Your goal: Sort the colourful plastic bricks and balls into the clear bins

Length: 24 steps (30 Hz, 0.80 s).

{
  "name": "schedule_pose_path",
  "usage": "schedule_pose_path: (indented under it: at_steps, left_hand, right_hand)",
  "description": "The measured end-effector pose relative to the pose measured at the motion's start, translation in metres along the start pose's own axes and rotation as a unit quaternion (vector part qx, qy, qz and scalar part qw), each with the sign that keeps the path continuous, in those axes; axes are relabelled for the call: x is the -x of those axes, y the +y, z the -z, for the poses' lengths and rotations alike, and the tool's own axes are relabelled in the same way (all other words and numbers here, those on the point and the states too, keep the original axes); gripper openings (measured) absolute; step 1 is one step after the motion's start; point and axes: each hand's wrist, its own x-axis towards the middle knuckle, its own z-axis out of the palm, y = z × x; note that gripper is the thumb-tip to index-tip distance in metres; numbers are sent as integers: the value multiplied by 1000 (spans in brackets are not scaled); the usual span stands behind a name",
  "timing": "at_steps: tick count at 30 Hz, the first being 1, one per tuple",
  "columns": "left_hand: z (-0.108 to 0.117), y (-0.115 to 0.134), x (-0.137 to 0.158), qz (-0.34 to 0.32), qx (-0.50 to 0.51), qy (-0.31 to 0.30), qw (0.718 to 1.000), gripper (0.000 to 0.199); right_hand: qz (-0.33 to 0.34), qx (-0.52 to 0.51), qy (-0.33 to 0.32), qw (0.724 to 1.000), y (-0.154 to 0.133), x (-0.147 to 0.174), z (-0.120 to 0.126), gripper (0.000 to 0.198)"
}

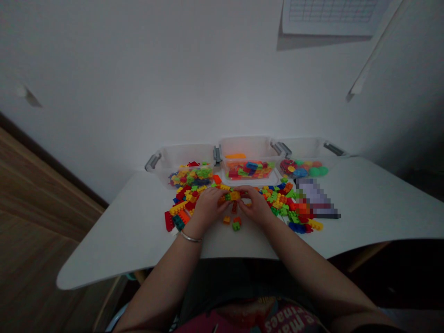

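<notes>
Both my hands meet above the near middle of the white table. My left hand (209, 203), with a bangle at the wrist, has its fingers closed on the left end of a small build of toy building bricks (235, 196). The build shows yellow and green parts, with a reddish brick (234, 206) just below it; I cannot tell if that one is attached. My right hand (255, 203) grips the right end of the build. Below my hands lie a small orange-yellow brick (226, 220) and a green brick (236, 226) touching an orange one.
Loose bricks spread left (178, 209) and right (282, 203) of my hands. Behind stand three clear bins: a left bin (183, 152) and a middle bin (248, 147) with bricks, and a right bin (301, 147) with rounded coloured pieces. A blurred-out tablet-like object (315, 196) lies at right.
</notes>
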Motion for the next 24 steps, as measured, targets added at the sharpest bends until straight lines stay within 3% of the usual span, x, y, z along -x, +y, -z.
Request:
schedule_pose_path:
  at_steps: [7,13,19,24]
  left_hand:
    - [0,2,0,-7,-3,15,1000,24]
    - [-3,1,2,10,-17,10,1000,32]
    - [-3,0,2,10,-29,-17,999,28]
    - [-3,1,2,20,-32,-17,999,35]
  right_hand:
    - [-77,39,-54,995,8,-3,-2,23]
    - [-29,56,-29,998,16,-3,-1,18]
    - [46,108,-39,992,10,-3,2,17]
    - [48,112,-5,993,7,-4,0,15]
